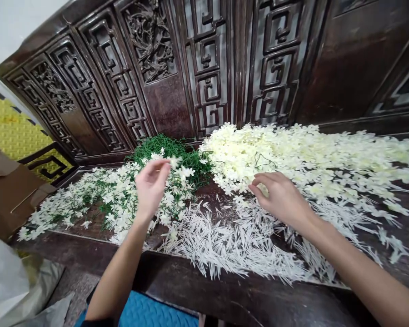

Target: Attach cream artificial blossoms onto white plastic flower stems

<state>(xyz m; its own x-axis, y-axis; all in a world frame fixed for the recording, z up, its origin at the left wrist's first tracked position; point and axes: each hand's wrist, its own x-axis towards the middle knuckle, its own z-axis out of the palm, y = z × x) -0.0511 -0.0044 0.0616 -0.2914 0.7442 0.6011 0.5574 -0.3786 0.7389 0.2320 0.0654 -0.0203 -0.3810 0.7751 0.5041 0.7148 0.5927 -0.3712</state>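
Note:
My left hand (150, 185) is raised over a heap of white artificial flowers with green stems (119, 190). Its thumb and forefinger are pinched together, with a small white artificial flower (175, 161) at their tips. My right hand (280, 196) hovers at the front of a big pile of cream petal pieces (259, 150), thumb and fingertips nearly meeting; whatever is between them is too small to make out. A loose green stem (264, 162) shows against the cream pile just beyond that hand. Between and below the hands lie many thin white sticks (225, 245).
Green wiry stems (162, 147) are bunched behind the white flowers. All of this lies on a dark wooden bench (204, 290) with a carved backrest (167, 104). A cardboard box (10, 195) stands left, and a blue quilted cushion (153, 312) is below the front edge.

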